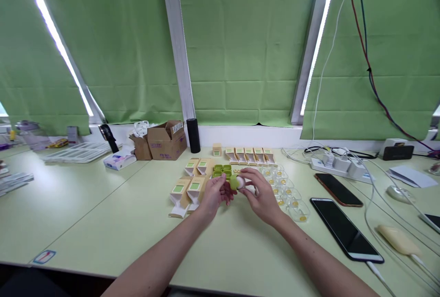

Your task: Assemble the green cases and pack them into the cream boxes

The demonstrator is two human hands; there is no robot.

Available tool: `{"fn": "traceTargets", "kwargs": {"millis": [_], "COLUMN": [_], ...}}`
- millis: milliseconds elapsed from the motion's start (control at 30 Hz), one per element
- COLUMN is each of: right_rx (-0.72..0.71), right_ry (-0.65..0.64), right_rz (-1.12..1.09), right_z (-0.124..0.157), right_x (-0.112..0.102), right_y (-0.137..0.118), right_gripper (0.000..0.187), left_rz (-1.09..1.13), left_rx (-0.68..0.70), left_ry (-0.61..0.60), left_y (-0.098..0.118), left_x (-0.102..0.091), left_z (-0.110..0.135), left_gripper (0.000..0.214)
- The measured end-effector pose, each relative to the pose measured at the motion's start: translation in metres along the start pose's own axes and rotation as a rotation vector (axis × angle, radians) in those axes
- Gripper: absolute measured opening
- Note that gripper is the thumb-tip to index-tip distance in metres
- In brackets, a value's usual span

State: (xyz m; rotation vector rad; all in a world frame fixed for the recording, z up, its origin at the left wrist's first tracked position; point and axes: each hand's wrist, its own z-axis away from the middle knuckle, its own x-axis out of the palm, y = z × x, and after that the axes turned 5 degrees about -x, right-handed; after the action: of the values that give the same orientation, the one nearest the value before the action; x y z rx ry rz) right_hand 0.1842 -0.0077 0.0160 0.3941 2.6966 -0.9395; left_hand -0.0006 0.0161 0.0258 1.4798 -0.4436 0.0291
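My left hand [216, 192] and my right hand [261, 194] meet over the middle of the pale green table [103, 214]. Together they pinch a small green piece with a white round part [237, 182]. Just behind the hands lie several green square pieces [222, 170]. Small tan-and-green cartons [191, 185] lie open to the left of my left hand. A row of closed little cartons [249, 155] stands further back. Several clear plastic cups with yellow centres [287, 194] sit to the right of my right hand.
Two phones [345, 228] lie at the right, with a white power strip [340, 165] and cables behind them. A brown cardboard box [167, 140] and a black cylinder [193, 135] stand at the back. A white tray [79, 152] lies at far left.
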Motion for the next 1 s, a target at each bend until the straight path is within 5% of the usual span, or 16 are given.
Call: {"fn": "traceTargets", "kwargs": {"millis": [200, 433, 700, 1000], "right_rx": [0.476, 0.701, 0.641, 0.383], "right_ry": [0.161, 0.223, 0.252, 0.297], "right_rz": [-0.735, -1.017, -0.957, -0.476], "right_z": [-0.003, -0.002, 0.000, 0.004], "right_x": [0.003, 0.002, 0.005, 0.010], "right_y": [0.001, 0.009, 0.010, 0.016], "right_gripper": [0.042, 0.043, 0.048, 0.042], "left_rz": [-0.032, -0.070, -0.413, -0.628], "left_rx": [0.053, 0.217, 0.372, 0.419], "left_ry": [0.054, 0.158, 0.173, 0.091], "left_y": [-0.002, 0.000, 0.012, 0.013], "left_x": [-0.003, -0.004, 0.005, 0.022], "left_z": [-0.003, -0.008, -0.015, -0.009], "left_gripper": [0.055, 0.048, 0.030, 0.029]}}
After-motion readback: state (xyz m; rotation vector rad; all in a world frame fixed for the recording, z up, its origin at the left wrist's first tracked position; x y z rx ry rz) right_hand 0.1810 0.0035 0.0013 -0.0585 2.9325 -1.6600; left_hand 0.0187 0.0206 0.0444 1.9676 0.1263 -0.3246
